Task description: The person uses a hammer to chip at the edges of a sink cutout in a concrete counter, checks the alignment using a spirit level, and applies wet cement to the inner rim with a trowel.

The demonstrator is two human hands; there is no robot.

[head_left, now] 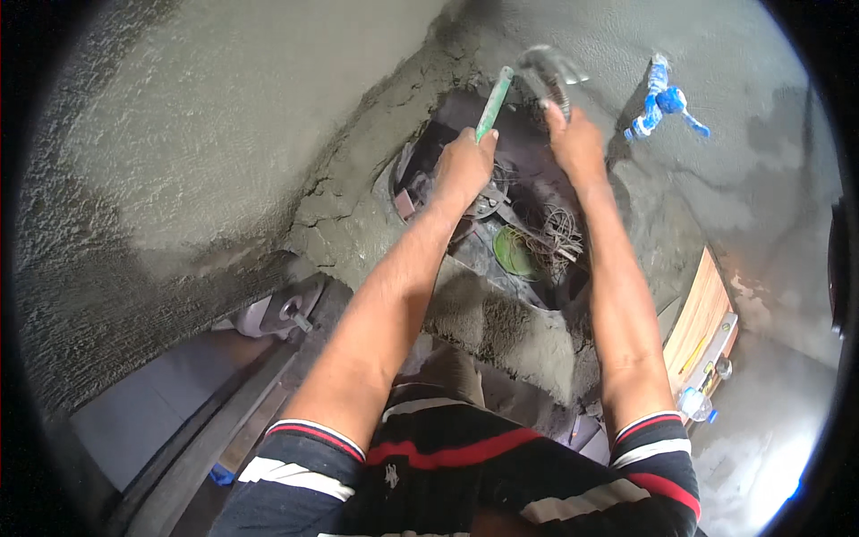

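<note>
My left hand (464, 167) is closed round a green chisel (493, 106), whose worn end sticks up above my fist; its lower end is hidden. To the right, my right hand (578, 148) grips a hammer (557, 85) by its dark handle, thumb along it. The hammer's metal head is smeared by motion and sits a little right of the chisel's top, apart from it. Both tools are in front of a rough, cement-covered corner. Below my hands is a basin-like hollow holding tangled wire (562, 234), a green coil (514, 251) and other tools.
A tap (663, 103) wrapped in blue and white sticks out of the right wall. Lower right, a wooden board (700, 309) leans near a level (718, 345) and a clear plastic bottle (693, 404). Grey plaster (224, 134) covers the left wall; wooden planks (215, 430) lie lower left.
</note>
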